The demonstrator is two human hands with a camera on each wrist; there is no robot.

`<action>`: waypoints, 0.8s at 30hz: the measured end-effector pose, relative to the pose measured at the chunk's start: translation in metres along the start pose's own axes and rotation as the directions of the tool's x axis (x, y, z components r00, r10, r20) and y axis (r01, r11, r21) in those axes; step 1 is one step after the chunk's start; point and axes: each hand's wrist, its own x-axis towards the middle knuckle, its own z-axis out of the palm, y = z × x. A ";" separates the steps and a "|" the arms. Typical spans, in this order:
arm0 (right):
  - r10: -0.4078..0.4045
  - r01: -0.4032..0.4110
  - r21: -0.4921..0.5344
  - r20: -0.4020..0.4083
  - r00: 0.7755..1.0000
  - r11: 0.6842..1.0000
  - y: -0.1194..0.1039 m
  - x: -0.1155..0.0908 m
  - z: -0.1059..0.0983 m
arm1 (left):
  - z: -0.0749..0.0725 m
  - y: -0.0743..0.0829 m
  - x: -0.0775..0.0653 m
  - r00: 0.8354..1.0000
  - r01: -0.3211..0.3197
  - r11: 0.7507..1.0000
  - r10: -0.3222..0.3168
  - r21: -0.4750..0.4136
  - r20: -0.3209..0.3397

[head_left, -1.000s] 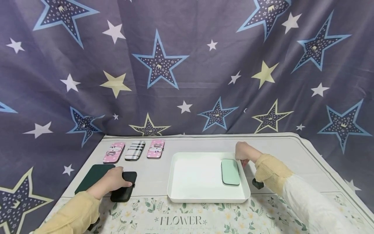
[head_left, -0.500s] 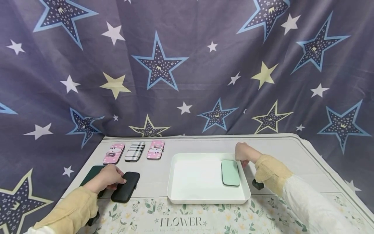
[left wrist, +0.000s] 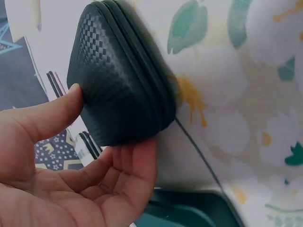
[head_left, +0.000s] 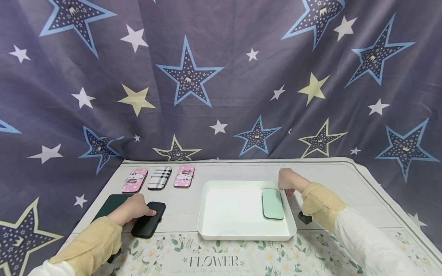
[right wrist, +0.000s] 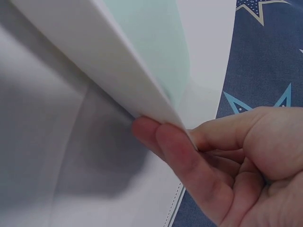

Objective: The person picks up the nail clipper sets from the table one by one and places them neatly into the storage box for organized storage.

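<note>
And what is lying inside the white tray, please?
A mint-green case lies inside the white tray, by its right wall. Nothing else shows there. Whatever is beneath the case is covered and cannot be seen.

At the back, a dark purplish curtain (head_left: 235,96) printed with stars is hung. In front of it a pale tablecloth (head_left: 345,191) is spread, its near part decorated with flowers and lettering (head_left: 214,261). At its far left, a plaid case (head_left: 160,178) is flanked by two pink cases (head_left: 134,180)
</note>
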 end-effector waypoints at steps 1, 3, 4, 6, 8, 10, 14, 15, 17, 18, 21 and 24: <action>0.003 -0.003 0.003 0.002 1.000 1.000 0.000 0.000 0.000 | 0.000 -0.001 0.001 1.000 0.012 1.000 -0.012 -0.012 0.008; 0.006 -0.006 -0.007 0.004 1.000 1.000 0.000 0.000 0.001 | 0.001 -0.002 0.002 0.999 0.027 0.999 -0.026 -0.047 0.020; 0.008 -0.008 -0.010 0.005 1.000 1.000 -0.001 0.000 0.001 | 0.001 -0.004 0.003 0.999 0.032 0.997 -0.031 -0.068 0.025; 0.005 -0.005 -0.016 0.005 1.000 1.000 -0.001 0.000 0.001 | 0.001 -0.006 0.005 0.999 0.035 0.995 -0.032 -0.097 0.032; 0.000 0.000 -0.023 0.001 1.000 1.000 0.000 -0.001 0.002 | 0.001 -0.008 0.008 0.999 0.032 0.992 -0.028 -0.118 0.036; -0.004 0.004 -0.015 -0.001 1.000 1.000 0.000 -0.001 0.002 | 0.000 -0.009 0.010 0.999 0.035 0.991 -0.030 -0.129 0.036; -0.011 0.011 0.003 -0.006 1.000 1.000 0.002 0.000 0.002 | -0.001 -0.009 0.012 0.999 0.038 0.987 -0.034 -0.154 0.030; -0.010 0.010 0.005 -0.007 1.000 1.000 0.003 0.000 0.002 | -0.001 -0.008 0.012 0.999 0.037 0.986 -0.032 -0.162 0.028; -0.010 0.011 0.006 -0.008 1.000 1.000 0.004 0.000 0.002 | -0.002 -0.007 0.012 0.999 0.028 0.985 -0.024 -0.173 0.027; -0.010 0.010 0.007 -0.006 1.000 1.000 0.004 0.001 0.002 | -0.002 -0.007 0.012 0.999 0.025 0.983 -0.020 -0.180 0.029; -0.002 0.002 0.014 -0.004 1.000 1.000 0.004 0.001 0.002 | -0.002 -0.006 0.011 0.999 0.026 0.979 -0.018 -0.204 0.041; 0.002 -0.002 0.011 -0.002 1.000 1.000 0.002 0.001 0.002 | -0.003 -0.007 0.010 0.998 0.039 0.969 -0.024 -0.242 0.065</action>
